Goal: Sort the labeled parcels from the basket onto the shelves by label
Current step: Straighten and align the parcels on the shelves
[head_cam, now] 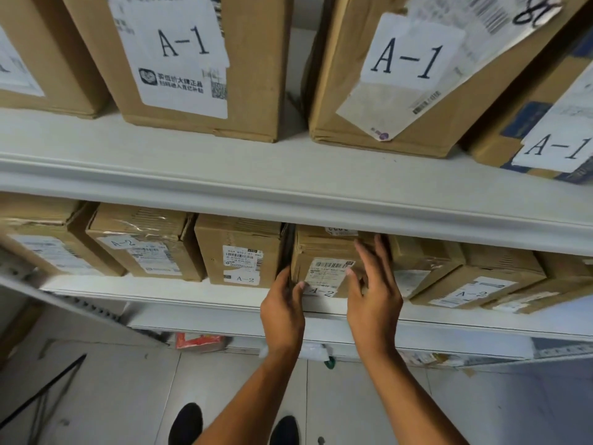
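Observation:
A brown cardboard parcel (pixel 324 252) labeled A-2 stands on the lower white shelf (pixel 199 292), in a row of other A-2 parcels. My left hand (pixel 284 308) grips its lower left corner, fingers tucked into the gap beside the neighbouring box (pixel 240 248). My right hand (pixel 373 284) lies against its right face with fingers spread and reaching up along the side. The basket is out of sight.
The upper shelf (pixel 288 184) carries large boxes labeled A-1 (pixel 179 59) (pixel 404 75). More A-2 parcels (pixel 465 281) lie right of my hands. Below are a lower shelf with a red packet (pixel 199 342), tiled floor and my two black shoes.

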